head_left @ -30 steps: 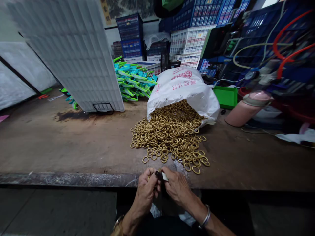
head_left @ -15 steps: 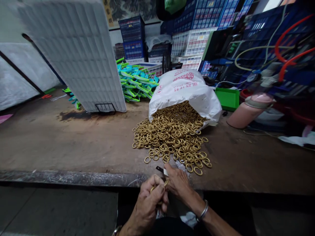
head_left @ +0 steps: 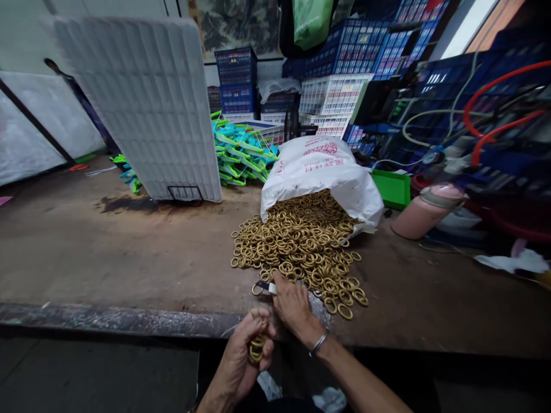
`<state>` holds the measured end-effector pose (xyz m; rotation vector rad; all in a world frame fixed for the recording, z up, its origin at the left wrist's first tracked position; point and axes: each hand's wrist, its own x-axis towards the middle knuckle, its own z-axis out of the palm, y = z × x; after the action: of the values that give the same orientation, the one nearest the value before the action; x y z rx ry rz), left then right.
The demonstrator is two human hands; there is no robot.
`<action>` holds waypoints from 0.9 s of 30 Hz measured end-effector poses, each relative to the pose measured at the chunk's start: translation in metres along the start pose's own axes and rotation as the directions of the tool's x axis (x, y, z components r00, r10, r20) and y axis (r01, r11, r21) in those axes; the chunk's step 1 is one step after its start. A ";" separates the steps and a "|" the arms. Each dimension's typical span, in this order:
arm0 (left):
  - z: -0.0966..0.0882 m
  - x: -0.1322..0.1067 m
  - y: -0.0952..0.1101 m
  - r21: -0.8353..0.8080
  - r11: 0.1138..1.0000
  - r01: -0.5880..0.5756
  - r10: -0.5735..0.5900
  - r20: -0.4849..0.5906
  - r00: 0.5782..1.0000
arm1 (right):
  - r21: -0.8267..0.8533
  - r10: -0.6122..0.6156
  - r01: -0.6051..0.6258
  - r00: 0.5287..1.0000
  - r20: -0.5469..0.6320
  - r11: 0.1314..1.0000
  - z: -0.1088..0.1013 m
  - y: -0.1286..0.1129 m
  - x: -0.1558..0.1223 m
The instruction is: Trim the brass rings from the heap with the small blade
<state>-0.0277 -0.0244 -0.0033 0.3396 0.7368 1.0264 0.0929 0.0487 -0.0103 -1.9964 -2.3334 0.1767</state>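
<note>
Low at the table's front edge, my left hand (head_left: 235, 358) is closed around several gold-coloured rings (head_left: 256, 349). My right hand (head_left: 295, 304) reaches over the near edge of a loose pile of the same rings (head_left: 297, 241). Between its thumb and fingers is a small knife (head_left: 266, 287) with a dark flat blade and a white wrapped part, pointing left. The fingertips are at the closest rings; whether they also grip one is hidden. Behind, the rings spill from the open mouth of a white sack (head_left: 318, 163) with red print.
A white padded panel (head_left: 142, 109) stands on the wooden table (head_left: 129, 264) at left. Green and blue plastic pieces (head_left: 243, 149) are heaped behind it. To the right are a green tray (head_left: 391, 189), a pink bottle (head_left: 426, 212) and orange hoses (head_left: 471, 115). Stacked crates (head_left: 336, 94) fill the back.
My right hand has moved forward and left with the knife, away from my left hand to the pile. The left hand has turned, showing its rings. The view has tilted up slightly.
</note>
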 end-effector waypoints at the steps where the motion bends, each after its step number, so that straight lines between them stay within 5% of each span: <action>1: -0.002 0.000 0.000 -0.023 1.000 0.014 -0.014 -0.002 1.000 | 0.001 0.006 -0.006 1.000 0.001 1.000 0.001 0.000 0.000; 8: -0.005 0.010 0.000 -0.137 0.989 0.049 -0.061 -0.079 0.995 | 0.098 0.009 0.001 0.995 -0.099 0.995 0.000 0.006 -0.005; 12: 0.003 0.016 0.002 0.037 0.999 -0.018 0.023 -0.128 0.992 | 0.340 0.008 0.028 0.995 -0.103 0.940 -0.009 0.015 -0.010; 14: 0.006 0.018 0.002 0.262 0.960 -0.103 0.145 -0.146 0.979 | 0.531 0.040 -0.003 0.997 -0.059 0.847 -0.012 0.021 -0.012; 16: 0.008 0.020 0.002 0.517 0.826 -0.226 0.320 -0.100 0.942 | 0.709 0.059 -0.050 0.998 0.012 0.704 -0.013 0.025 -0.014; 18: 0.008 0.021 0.001 0.696 0.622 -0.360 0.457 0.050 0.888 | 0.832 0.052 -0.118 0.993 0.107 0.542 -0.013 0.028 -0.018; 21: 0.008 0.022 -0.001 0.775 0.381 -0.504 0.480 0.300 0.825 | 0.909 0.050 -0.254 0.967 0.251 0.332 -0.015 0.028 -0.025; 23: 0.008 0.022 -0.003 0.778 0.332 -0.534 0.450 0.367 0.814 | 0.921 0.033 -0.330 0.943 0.331 0.206 -0.018 0.026 -0.030; 27: 0.010 0.023 -0.006 0.791 0.346 -0.504 0.451 0.331 0.829 | 0.893 -0.039 -0.449 0.892 0.450 0.042 -0.026 0.023 -0.035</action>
<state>-0.0102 -0.0064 -0.0089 1.5688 1.1126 1.1151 0.1244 0.0191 0.0132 -1.4007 -1.0582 1.7763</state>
